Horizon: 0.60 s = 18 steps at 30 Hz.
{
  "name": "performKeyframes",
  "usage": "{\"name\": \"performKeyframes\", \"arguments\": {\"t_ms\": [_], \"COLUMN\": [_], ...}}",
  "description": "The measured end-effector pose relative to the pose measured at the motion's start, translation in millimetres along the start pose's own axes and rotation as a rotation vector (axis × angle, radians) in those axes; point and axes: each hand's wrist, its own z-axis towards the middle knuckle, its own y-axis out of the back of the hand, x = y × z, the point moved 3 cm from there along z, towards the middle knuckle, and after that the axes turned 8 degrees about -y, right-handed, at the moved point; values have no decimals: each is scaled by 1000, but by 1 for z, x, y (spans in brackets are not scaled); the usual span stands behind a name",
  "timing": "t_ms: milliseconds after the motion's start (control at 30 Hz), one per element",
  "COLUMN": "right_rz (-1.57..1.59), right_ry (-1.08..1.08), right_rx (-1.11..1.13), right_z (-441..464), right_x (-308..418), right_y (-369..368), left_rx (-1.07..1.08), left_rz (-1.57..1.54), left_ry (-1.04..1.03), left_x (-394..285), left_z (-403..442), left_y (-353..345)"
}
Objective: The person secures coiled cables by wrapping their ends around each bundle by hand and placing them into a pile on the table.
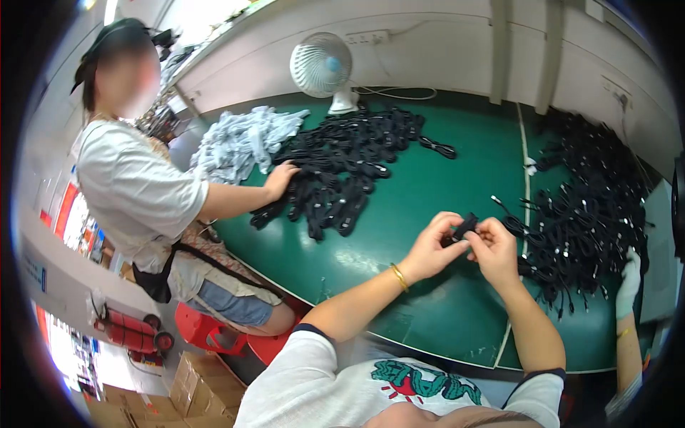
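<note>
A small black cable bundle (pixel 465 227) is held up between my two hands above the green table (pixel 421 192). My left hand (pixel 437 246) has its fingers wrapped round the bundle's left side. At its right end, my right hand (pixel 492 246) pinches the bundle with thumb and fingers. To the right lies a large heap of black cables (pixel 571 228) with silvery plugs. Another pile of coiled black cables (pixel 342 157) lies to the left, and one separate coil (pixel 437 148) rests beside it.
A co-worker (pixel 143 171) at the left rests a hand on the left pile. Behind are grey-white cloth-like items (pixel 246 139) and a white fan (pixel 322 68). Another person's gloved hand (pixel 628 285) touches the right heap's edge. Red stools (pixel 207 329) stand below left.
</note>
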Motion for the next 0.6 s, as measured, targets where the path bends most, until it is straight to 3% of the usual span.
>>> {"name": "performKeyframes", "arguments": {"t_ms": [67,133,167,233,333,367,467,500,533,600], "right_rz": [-106,-450,-445,-420,-440,-465,-478,-462,-462,-481], "right_ry": [41,257,211,203,256,309,324,375,407,360], "right_rx": [-18,-43,-13,9,-29,-59,-77,-78,-52,-3], "right_z": [3,-2,1,-3,-7,-8,-5,-7,-8,-7], "right_x": [-6,11,8,12,4,4,0,3,10,15], "right_y": [3,6,9,7,2,2,0,-4,-5,-3], "left_rx": [10,21,-2,43,83,84,108,96,85,157], "left_rz": [247,216,-150,-217,147,284,346,346,344,75], "left_ry": [-106,-138,57,138,123,-19,-42,38,-41,131], "left_x": [-12,-17,-5,-6,-11,-11,-20,-18,-10,-2], "left_z": [-1,0,-3,-2,-3,-5,-5,-3,-3,-3], "left_y": [-2,-7,-11,-11,-14,-16,-14,-13,-11,-10]}}
